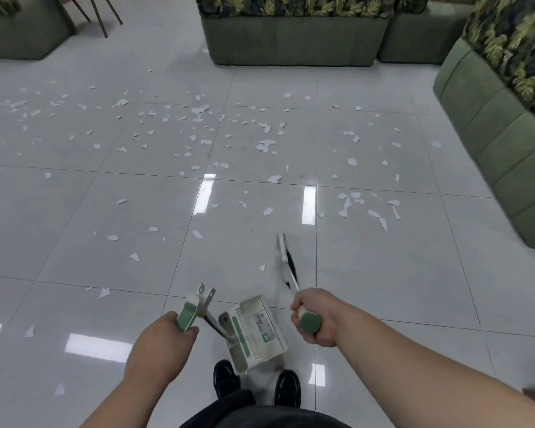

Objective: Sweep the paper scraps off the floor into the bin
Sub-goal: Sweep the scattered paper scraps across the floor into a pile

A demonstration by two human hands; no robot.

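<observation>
My left hand grips the dustpan by its handle, ready near my feet. My right hand grips the broom, aimed at paper scraps across the floor.

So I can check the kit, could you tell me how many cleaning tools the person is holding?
2: a dustpan, its handle in the left hand, at lower centre; a broom, in the right hand, just right of it. None seems hidden.

Both bare forearms reach forward and down. The left hand curls round the dustpan handle, knuckles up. The right hand, a little farther forward, grips the broom handle in a fist.
</observation>
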